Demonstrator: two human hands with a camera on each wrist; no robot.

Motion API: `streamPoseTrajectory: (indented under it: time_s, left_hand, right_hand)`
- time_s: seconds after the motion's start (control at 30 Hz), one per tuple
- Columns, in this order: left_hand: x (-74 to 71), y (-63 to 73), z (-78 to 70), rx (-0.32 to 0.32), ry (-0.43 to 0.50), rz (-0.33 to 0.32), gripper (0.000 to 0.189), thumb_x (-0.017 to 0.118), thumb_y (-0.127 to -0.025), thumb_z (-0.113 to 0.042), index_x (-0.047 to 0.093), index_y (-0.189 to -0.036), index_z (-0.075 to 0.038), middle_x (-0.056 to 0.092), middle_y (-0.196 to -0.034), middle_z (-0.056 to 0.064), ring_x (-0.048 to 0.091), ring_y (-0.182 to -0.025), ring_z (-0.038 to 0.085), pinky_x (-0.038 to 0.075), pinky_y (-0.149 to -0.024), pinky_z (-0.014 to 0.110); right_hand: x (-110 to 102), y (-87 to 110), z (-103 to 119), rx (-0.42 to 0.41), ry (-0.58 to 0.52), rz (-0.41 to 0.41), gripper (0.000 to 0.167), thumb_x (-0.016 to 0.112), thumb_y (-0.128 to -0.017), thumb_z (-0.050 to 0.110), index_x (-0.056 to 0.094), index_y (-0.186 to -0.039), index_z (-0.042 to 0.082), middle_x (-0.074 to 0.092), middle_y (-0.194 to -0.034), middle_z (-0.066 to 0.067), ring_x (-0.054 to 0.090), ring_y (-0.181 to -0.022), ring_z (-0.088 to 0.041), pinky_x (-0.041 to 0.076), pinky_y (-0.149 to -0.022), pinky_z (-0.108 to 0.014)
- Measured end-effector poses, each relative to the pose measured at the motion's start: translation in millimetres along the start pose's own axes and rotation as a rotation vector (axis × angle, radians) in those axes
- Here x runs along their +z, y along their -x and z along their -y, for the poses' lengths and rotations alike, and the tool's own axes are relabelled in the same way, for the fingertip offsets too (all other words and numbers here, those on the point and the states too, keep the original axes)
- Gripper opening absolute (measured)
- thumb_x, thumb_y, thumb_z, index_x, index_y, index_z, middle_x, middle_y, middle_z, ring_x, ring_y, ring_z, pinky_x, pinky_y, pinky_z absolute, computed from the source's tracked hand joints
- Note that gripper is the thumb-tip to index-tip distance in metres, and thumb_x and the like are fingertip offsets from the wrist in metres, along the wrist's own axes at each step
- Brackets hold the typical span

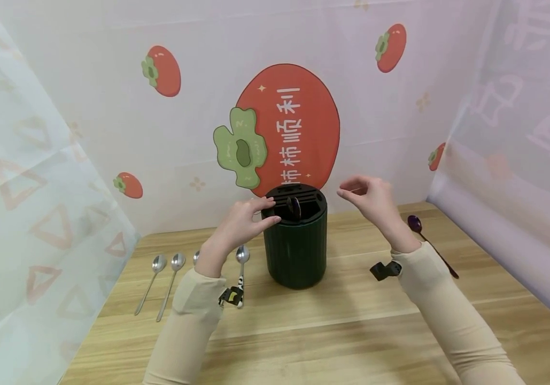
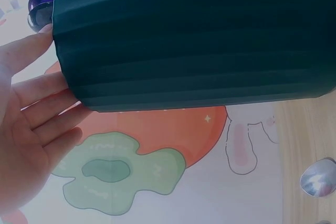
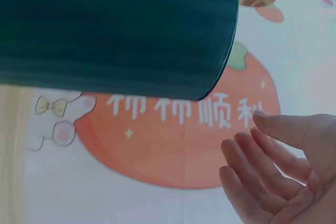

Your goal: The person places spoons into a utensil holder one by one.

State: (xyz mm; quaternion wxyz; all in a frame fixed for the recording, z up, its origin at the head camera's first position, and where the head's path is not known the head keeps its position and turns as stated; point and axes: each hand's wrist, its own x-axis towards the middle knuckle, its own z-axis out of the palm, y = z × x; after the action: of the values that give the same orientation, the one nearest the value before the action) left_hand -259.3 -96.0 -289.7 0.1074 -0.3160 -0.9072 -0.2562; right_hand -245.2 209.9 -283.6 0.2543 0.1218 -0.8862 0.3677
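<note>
A dark green ribbed utensil holder (image 1: 296,251) with a black slotted top stands on the table. Dark purple spoon heads (image 1: 295,207) poke out of its opening, their handles hidden inside. My left hand (image 1: 243,222) is at the holder's left rim, thumb and fingertips touching the edge. In the left wrist view the fingers of that hand (image 2: 39,108) lie fairly straight against the rim. To the right of the holder and apart from it, my right hand (image 1: 370,200) hovers with loosely bent fingers. Nothing lies between the thumb and fingers of that hand (image 3: 278,169) in the right wrist view.
Several silver spoons lie at the left, among them one spoon (image 1: 158,263) near the table's left edge and a spotted-handle spoon (image 1: 242,254) beside the holder. A purple spoon (image 1: 415,223) lies at the right. Behind rises a printed cloth backdrop (image 1: 198,117).
</note>
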Motion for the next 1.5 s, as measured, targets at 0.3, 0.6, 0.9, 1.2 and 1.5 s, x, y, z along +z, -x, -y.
streamPoseTrajectory:
  time_s: [0.3, 0.6, 0.9, 1.2, 1.5]
  left_hand:
    - [0.1, 0.2, -0.8, 0.011, -0.002, -0.018, 0.050, 0.063, -0.089, -0.043, 0.061, -0.128, -0.012, 0.057, -0.134, 0.005, 0.050, -0.127, 0.023, 0.041, -0.105, 0.042]
    - [-0.2, 2.1, 1.1, 0.018, 0.003, -0.021, 0.051, 0.063, -0.089, -0.043, 0.060, -0.129, -0.012, 0.057, -0.135, 0.005, 0.050, -0.128, 0.023, 0.040, -0.106, 0.042]
    - [0.8, 2.3, 1.6, 0.019, -0.007, -0.024, 0.052, 0.062, -0.089, -0.046, 0.060, -0.129, -0.013, 0.057, -0.135, 0.004, 0.049, -0.128, 0.023, 0.040, -0.105, 0.042]
    - [2.1, 2.4, 1.2, 0.021, -0.012, -0.039, 0.051, 0.063, -0.088, -0.045, 0.061, -0.128, -0.013, 0.057, -0.134, 0.005, 0.051, -0.127, 0.024, 0.041, -0.105, 0.042]
    - [2.6, 2.5, 0.4, 0.014, 0.002, -0.028, 0.052, 0.062, -0.089, -0.045, 0.060, -0.130, -0.013, 0.056, -0.136, 0.004, 0.049, -0.128, 0.023, 0.040, -0.105, 0.043]
  right_hand:
    - [-8.3, 9.5, -32.2, 0.057, 0.064, -0.043, 0.026, 0.065, -0.090, 0.029, 0.070, -0.101, 0.007, 0.071, -0.096, -0.015, 0.068, -0.085, -0.031, 0.053, -0.072, -0.046]
    - [-16.6, 19.1, -79.4, 0.140, 0.130, -0.048, 0.029, 0.063, -0.091, 0.029, 0.069, -0.102, 0.003, 0.070, -0.098, -0.019, 0.067, -0.088, -0.035, 0.052, -0.070, -0.046]
    - [-25.8, 32.7, -127.0, 0.250, 0.198, -0.022, 0.033, 0.061, -0.092, 0.031, 0.069, -0.101, 0.000, 0.069, -0.098, -0.023, 0.063, -0.090, -0.038, 0.047, -0.078, -0.050]
    - [-34.9, 42.5, -169.0, 0.334, 0.238, 0.008, 0.032, 0.061, -0.092, 0.025, 0.066, -0.100, -0.006, 0.066, -0.098, -0.027, 0.059, -0.089, -0.041, 0.039, -0.084, -0.054]
    - [-43.5, 51.0, -199.1, 0.390, 0.289, 0.079, 0.037, 0.060, -0.091, 0.022, 0.063, -0.104, -0.013, 0.062, -0.104, -0.033, 0.051, -0.100, -0.051, 0.031, -0.094, -0.062]
